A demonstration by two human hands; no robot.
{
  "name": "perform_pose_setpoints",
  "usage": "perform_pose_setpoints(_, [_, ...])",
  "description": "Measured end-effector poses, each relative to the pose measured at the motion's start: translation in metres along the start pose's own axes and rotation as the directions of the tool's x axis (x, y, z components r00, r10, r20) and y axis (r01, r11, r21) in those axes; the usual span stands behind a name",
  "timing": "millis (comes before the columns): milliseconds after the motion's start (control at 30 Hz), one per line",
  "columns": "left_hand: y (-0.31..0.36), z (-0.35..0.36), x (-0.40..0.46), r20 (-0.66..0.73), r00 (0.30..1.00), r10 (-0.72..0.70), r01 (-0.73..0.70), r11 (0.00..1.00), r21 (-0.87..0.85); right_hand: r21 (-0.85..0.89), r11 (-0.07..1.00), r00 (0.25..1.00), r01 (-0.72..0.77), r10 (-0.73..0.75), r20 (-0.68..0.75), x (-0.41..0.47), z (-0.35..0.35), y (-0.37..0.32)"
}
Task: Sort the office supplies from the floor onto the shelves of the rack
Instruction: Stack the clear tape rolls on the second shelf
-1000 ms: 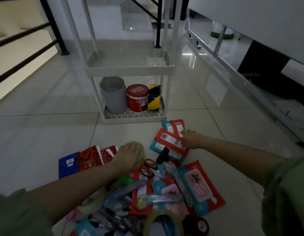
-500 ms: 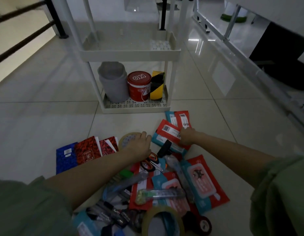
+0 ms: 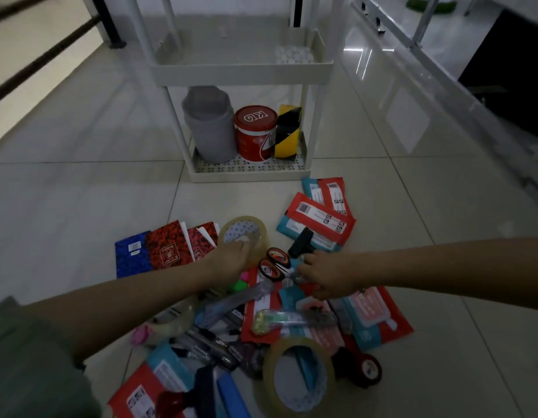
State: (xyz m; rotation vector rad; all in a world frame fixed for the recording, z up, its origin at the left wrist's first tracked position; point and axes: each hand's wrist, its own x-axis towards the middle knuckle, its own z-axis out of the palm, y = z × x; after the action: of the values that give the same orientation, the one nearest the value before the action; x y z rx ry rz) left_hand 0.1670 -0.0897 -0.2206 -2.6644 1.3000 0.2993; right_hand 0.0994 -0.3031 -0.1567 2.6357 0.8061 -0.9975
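Observation:
A white rack stands ahead; its bottom shelf holds a grey bin, a red tin and a yellow-black tape roll. Supplies lie in a heap on the floor before it. My left hand has its fingertips curled over the near rim of a clear tape roll. My right hand is lowered, fingers curled, at the blades of orange-black scissors, just below a black-handled tool. What it holds is hidden.
Blue and red notebooks lie left of the tape. Red-teal packets lie right of it, with more packets nearer me. Pens, a large tape roll and a dark red roll crowd the near floor.
My right hand left the red-teal packet and came back toward me to the scissors. My left hand slid back off the clear tape roll, uncovering its hole. The view tilted lower.

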Motion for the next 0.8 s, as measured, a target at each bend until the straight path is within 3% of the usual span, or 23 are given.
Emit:
perform_pose_setpoints(100, [0.002,-0.012,-0.007,0.049,0.998,-0.028,0.026,0.999,0.024,0.038,0.998,0.999,-0.052,0.052,0.014,0.001,0.001,0.004])
perform_pose_setpoints(167, [0.004,-0.024,-0.008,0.075,0.990,-0.120,0.123,0.992,-0.041,0.071,0.994,0.996,-0.085,0.085,-0.006,0.005,-0.005,0.007])
perform_pose_setpoints(300, [0.011,-0.041,-0.008,0.107,0.985,-0.137,0.139,0.990,-0.015,0.286,0.951,0.980,-0.114,0.156,-0.126,0.011,-0.032,0.008])
perform_pose_setpoints(433, [-0.001,-0.054,-0.014,-0.060,0.993,-0.104,0.107,0.993,0.045,0.504,0.860,0.949,-0.082,0.222,-0.224,0.021,-0.057,0.005])
perform_pose_setpoints(500, [-0.012,-0.062,-0.014,-0.208,0.977,-0.038,0.058,0.994,0.089,0.597,0.802,0.916,-0.032,0.262,-0.304,0.029,-0.067,0.005])
perform_pose_setpoints(567, [-0.023,-0.071,-0.012,-0.361,0.933,0.013,0.014,0.997,0.073,0.743,0.664,0.883,0.085,0.296,-0.365,0.037,-0.079,0.008])
perform_pose_setpoints(633, [-0.029,-0.089,-0.013,-0.458,0.889,0.018,0.018,0.997,0.075,0.824,0.518,0.825,0.229,0.346,-0.447,0.038,-0.092,0.011])
perform_pose_setpoints(667, [-0.033,-0.096,-0.013,-0.500,0.866,0.016,0.027,0.997,0.077,0.805,0.531,0.768,0.263,0.390,-0.508,0.041,-0.097,0.012])
perform_pose_setpoints(733, [-0.043,-0.111,-0.012,-0.591,0.807,0.000,0.027,0.999,0.037,0.832,0.429,0.696,0.351,0.475,-0.538,0.040,-0.112,0.010])
perform_pose_setpoints(800, [-0.051,-0.126,-0.009,-0.661,0.750,-0.015,0.001,1.000,-0.022,0.773,0.487,0.531,0.406,0.562,-0.634,0.041,-0.125,0.010])
